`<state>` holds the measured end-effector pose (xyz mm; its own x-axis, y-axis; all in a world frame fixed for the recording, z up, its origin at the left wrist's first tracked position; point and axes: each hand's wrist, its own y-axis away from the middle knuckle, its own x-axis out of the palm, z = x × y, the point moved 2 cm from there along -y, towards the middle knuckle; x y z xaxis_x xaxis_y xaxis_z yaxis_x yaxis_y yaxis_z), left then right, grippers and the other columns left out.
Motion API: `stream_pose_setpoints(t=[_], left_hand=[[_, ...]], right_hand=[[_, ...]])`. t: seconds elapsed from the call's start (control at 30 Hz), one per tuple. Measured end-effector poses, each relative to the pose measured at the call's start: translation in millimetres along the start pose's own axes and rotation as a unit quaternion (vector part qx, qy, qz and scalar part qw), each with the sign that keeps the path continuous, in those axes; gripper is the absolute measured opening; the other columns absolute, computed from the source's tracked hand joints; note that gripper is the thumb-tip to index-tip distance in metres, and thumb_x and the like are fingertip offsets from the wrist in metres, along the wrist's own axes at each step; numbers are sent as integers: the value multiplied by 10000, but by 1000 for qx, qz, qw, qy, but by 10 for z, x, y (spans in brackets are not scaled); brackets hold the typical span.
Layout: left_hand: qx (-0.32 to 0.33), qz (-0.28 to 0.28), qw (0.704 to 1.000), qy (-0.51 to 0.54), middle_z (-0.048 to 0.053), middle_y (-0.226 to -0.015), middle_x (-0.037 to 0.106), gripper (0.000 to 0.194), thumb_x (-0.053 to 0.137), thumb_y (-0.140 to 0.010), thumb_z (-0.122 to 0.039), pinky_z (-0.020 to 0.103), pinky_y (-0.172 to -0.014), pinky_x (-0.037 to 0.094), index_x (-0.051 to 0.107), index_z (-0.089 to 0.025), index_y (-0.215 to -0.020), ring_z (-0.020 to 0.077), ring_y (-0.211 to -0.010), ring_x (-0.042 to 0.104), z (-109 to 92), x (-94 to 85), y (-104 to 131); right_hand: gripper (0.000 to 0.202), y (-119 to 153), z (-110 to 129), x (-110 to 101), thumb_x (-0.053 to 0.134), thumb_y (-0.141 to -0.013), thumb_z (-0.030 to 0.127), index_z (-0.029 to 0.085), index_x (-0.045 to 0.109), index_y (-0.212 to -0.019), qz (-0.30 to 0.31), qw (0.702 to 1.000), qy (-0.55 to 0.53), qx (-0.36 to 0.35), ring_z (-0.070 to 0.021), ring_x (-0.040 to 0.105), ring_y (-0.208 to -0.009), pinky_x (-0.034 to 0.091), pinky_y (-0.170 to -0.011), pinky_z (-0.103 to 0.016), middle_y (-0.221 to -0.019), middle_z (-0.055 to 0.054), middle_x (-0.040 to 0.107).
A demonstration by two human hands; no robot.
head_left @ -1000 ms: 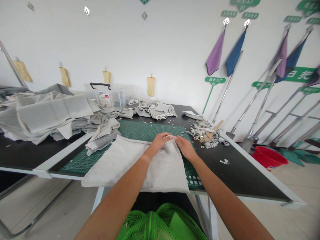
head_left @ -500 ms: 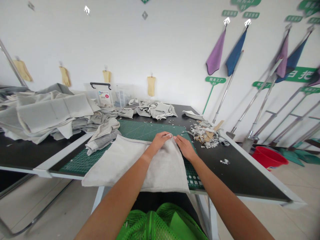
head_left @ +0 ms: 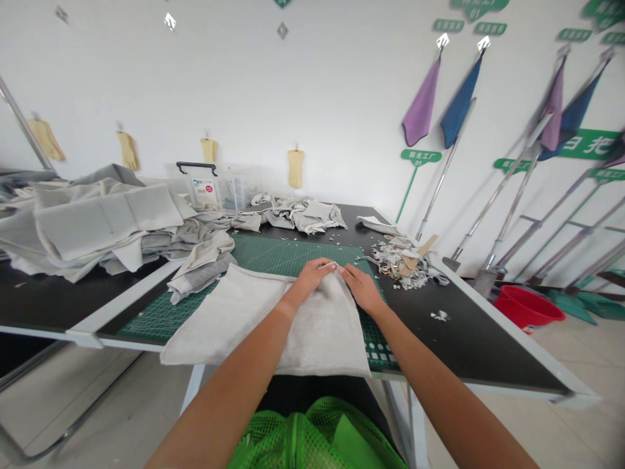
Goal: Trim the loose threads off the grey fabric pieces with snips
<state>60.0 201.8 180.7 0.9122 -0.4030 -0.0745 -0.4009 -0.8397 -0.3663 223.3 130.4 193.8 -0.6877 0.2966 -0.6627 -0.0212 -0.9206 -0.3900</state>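
A pale grey cloth lies over the green cutting mat, its near edge hanging past the table's front. My left hand pinches the cloth's far edge near its upper right corner. Close beside it, my right hand has its fingers closed on the same corner. The fingertips of both hands nearly meet there, and the cloth is slightly raised between them.
Grey cloths are piled at the left, with a folded bundle beside the mat. More cloths lie at the back near a clear box. Scraps are heaped at the right. A red bucket stands beyond the table.
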Motion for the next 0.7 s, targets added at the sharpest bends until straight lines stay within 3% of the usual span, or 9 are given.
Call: stream_pose_setpoints(t=[0.7], left_hand=[[-2,1,1000,-9,56,-974,733,328,678,-819,-462,313,-903,461,756,-163,-926,202,-912,628,-9,21,3]], right_hand=[[449,0,-36,38,377,-992,586,248,411,-698,-11,998,-63,5,-188,457,-657,335,-624,-299,-661,9,486]])
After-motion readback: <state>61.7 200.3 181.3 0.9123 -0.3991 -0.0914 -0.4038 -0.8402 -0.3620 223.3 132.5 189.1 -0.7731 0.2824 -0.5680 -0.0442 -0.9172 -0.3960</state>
